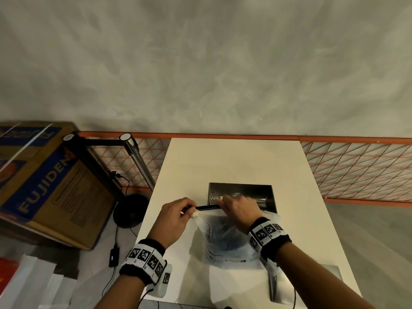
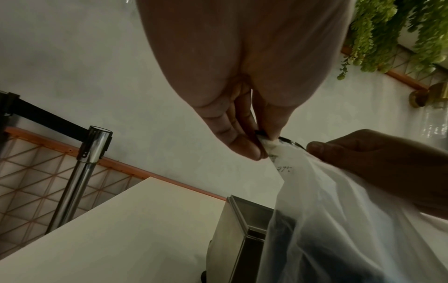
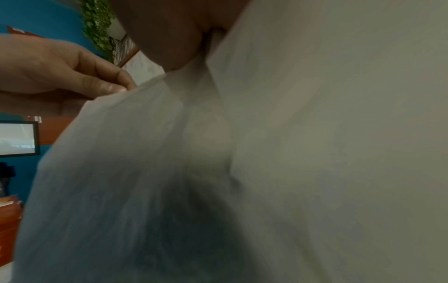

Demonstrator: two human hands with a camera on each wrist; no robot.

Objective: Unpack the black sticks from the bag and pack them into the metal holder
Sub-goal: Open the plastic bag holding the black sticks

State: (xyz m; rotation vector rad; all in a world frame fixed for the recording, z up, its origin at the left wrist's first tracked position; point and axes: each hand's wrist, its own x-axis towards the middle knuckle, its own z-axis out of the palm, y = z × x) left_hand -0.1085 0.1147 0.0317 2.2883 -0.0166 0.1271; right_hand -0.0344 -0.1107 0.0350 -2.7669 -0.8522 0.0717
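A translucent plastic bag (image 1: pixel 225 244) stands on the white table (image 1: pixel 234 159), with dark contents showing through it. A black strip (image 1: pixel 207 207) runs along its top edge between my hands. My left hand (image 1: pixel 191 211) pinches the bag's top left corner, seen close in the left wrist view (image 2: pixel 259 147). My right hand (image 1: pixel 224 201) grips the top right part of the bag (image 2: pixel 339 220). The metal holder (image 1: pixel 240 188) lies just behind the bag and partly behind my right hand. In the right wrist view the bag (image 3: pixel 169 153) fills most of the picture.
A large cardboard box (image 1: pixel 44 181) lies left of the table. A chrome post (image 1: pixel 136 157) with a black round base (image 1: pixel 130 210) and cables stand beside it. An orange mesh fence (image 1: pixel 356 166) runs behind. A grey flat item (image 1: pixel 312 284) lies at the table's near right corner.
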